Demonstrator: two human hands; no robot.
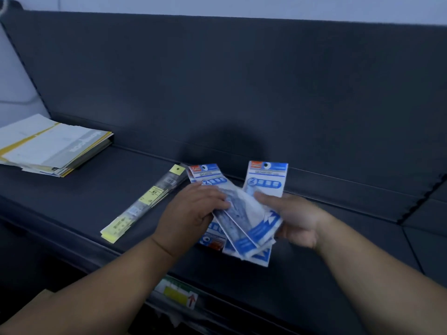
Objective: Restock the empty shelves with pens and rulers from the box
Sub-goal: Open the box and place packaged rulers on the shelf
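Several flat blue-and-white packets (244,221) are fanned out just above the dark shelf (326,243) in the middle of the head view. My left hand (191,211) grips the left side of the fan, thumb on top. My right hand (295,218) holds the right side, pinching one packet (266,177) that stands upright. Another packet (208,174) pokes out behind my left hand. Left of them, long clear ruler packs with yellow labels (142,204) lie diagonally on the shelf. The box is out of view.
A stack of yellow-and-white folders (53,146) lies at the shelf's far left. The dark back panel (242,81) rises behind. A yellow price tag with a red arrow (176,294) sits on the shelf's front edge. A seam (420,199) divides the shelf at right.
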